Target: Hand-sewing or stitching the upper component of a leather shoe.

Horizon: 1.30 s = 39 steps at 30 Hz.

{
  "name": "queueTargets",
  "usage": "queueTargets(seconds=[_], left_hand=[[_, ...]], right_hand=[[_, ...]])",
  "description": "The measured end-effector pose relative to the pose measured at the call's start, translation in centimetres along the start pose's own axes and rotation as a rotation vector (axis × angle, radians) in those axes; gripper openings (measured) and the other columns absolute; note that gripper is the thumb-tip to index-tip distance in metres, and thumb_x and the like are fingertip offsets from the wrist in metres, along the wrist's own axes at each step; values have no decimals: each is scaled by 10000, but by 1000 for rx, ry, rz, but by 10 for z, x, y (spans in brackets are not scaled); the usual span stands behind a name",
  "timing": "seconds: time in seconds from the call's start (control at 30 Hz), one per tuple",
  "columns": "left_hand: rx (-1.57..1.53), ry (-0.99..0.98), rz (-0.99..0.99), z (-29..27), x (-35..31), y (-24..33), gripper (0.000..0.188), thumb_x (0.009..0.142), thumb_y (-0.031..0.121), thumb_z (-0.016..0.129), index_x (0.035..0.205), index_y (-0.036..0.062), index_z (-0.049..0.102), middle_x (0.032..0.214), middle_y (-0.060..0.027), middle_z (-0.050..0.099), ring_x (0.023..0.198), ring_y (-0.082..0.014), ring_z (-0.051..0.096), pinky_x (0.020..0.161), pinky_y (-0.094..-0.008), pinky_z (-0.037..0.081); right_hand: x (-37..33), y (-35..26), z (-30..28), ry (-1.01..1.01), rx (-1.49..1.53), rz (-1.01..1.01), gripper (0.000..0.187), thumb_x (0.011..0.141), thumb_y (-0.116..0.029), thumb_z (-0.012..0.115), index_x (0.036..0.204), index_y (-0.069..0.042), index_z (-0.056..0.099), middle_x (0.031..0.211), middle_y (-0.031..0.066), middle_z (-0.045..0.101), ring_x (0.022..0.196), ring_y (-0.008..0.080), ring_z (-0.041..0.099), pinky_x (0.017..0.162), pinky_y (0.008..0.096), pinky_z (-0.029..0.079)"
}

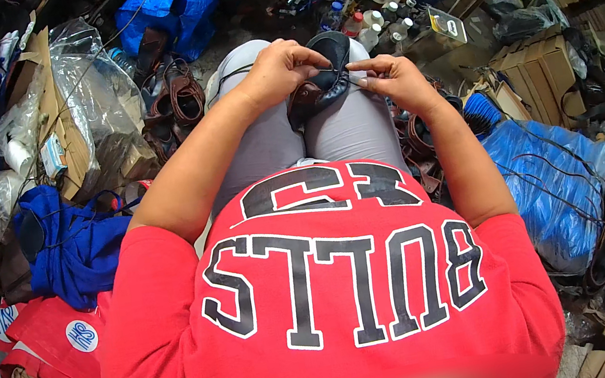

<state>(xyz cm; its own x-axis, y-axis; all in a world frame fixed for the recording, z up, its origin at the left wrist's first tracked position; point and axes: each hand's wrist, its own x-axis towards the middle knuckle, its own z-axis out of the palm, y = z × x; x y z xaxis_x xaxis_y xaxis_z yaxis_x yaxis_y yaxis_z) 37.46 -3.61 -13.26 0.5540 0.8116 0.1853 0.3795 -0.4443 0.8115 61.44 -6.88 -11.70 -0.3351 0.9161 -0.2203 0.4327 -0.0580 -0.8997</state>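
Dark shoe (328, 74) amid close clutter

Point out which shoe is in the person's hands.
The dark navy shoe on the lap, gripped by the left hand and right hand; the brown shoes lie on the floor, untouched.

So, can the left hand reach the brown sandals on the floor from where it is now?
Probably yes, but not at once. The left hand is gripping the dark shoe on the lap together with the right hand. The brown sandals lie beside the left knee, with nothing between them.
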Motion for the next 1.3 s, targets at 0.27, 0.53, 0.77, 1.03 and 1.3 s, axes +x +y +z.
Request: queueTargets(seconds=[0.27,0.53,0.77,1.03,1.3], left_hand=[[-341,-66,-381,25,9,-11,179,798,-3,631,974,25,646,756,-1,585,691,-62,537,627,-215,446],[-9,17,-69,21,15,-15,61,692,52,723,721,55,671,770,-30,620,721,-142,549,736,-282,415],[71,-70,-136,3,11,-2,113,771,81,657,869,37,623,760,-73,585,692,-167,536,634,-296,443],[326,-262,-44,3,22,15,137,842,121,533,935,34,582,840,-172,634,791,-336,605,683,-389,467],[383,-328,24,1,26,16,143,830,182,532,917,94,603,819,-170,640,784,-364,612,680,-441,476]], right_hand=[[8,21,16,53,359,37,234,779,-63,680,1012,-47,665,735,-35,576,672,40,490,619,184,406],[15,15,11,33,269,8,95,777,-72,692,842,-44,629,768,-11,610,702,52,530,663,194,425],[5,31,-2,52,397,19,127,767,-132,715,799,-46,626,805,-21,566,714,65,527,657,201,425],[-20,22,-30,69,189,-72,173,820,-198,647,842,-30,615,881,8,480,842,93,497,745,246,405],[8,46,-41,513,-506,-97,191,787,-233,639,888,-70,642,996,92,577,919,250,586,786,381,462]])
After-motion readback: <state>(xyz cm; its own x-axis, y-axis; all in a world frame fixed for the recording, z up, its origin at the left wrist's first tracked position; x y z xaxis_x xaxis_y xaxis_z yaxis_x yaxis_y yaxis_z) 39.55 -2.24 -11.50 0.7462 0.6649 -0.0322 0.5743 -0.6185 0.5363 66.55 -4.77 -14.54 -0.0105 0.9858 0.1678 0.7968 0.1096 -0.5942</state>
